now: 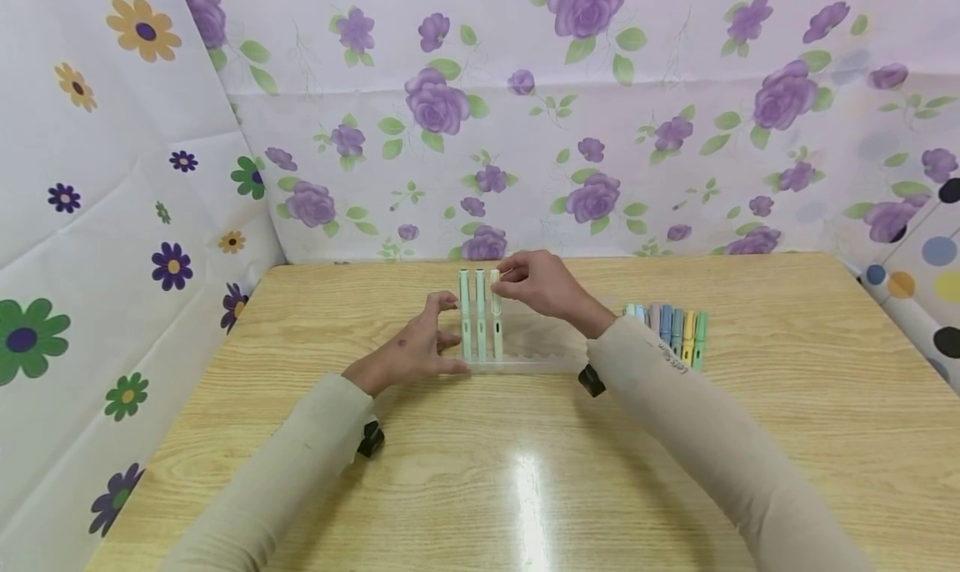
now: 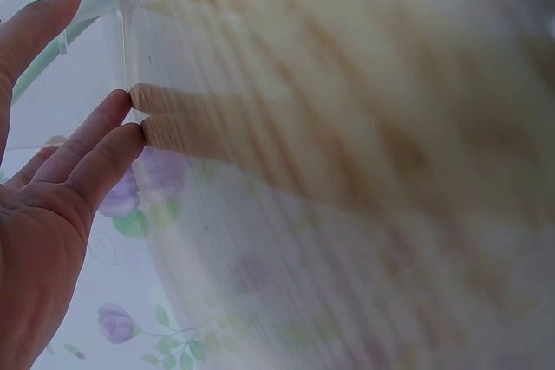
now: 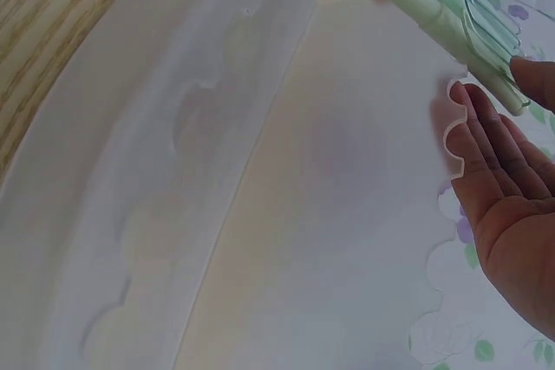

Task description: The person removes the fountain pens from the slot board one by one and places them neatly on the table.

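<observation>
A clear acrylic pen stand (image 1: 538, 367) with notched edges is on the table, two mint-green pens (image 1: 472, 326) upright at its left end. Beside them, my right hand (image 1: 542, 282) pinches the top of a third, paler green pen (image 1: 497, 330), which stands in the stand. The right wrist view shows the thumb on this pen (image 3: 416, 6) and straight fingers behind the stand's notched back panel (image 3: 347, 162). My left hand (image 1: 420, 343) rests at the stand's left end with fingers spread; in the left wrist view its fingers are nearly straight, two fingertips touching a surface.
To the right, partly behind the right sleeve (image 1: 675, 397), lies a row of several capped pens (image 1: 677, 326) in blue, grey, yellow and green. The wooden table (image 1: 465, 489) meets flowered cloth walls (image 1: 510, 163) at the back and left.
</observation>
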### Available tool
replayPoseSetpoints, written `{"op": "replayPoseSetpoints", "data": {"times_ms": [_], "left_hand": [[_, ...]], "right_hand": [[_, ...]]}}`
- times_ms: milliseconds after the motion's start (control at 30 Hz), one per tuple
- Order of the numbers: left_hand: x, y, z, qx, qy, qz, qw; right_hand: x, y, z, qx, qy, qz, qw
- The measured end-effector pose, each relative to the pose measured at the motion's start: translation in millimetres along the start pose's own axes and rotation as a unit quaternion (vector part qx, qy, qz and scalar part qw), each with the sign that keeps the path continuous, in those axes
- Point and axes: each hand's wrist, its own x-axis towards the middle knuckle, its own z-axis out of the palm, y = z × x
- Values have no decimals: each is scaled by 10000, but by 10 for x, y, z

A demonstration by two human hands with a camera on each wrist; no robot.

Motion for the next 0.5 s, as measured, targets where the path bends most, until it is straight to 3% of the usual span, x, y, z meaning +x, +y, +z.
{"op": "replayPoseSetpoints", "data": {"times_ms": [500], "left_hand": [[-6,6,0,32,12,-69,10000]], "right_hand": [[-1,-30,-14,69,-12,-96,9999]]}}
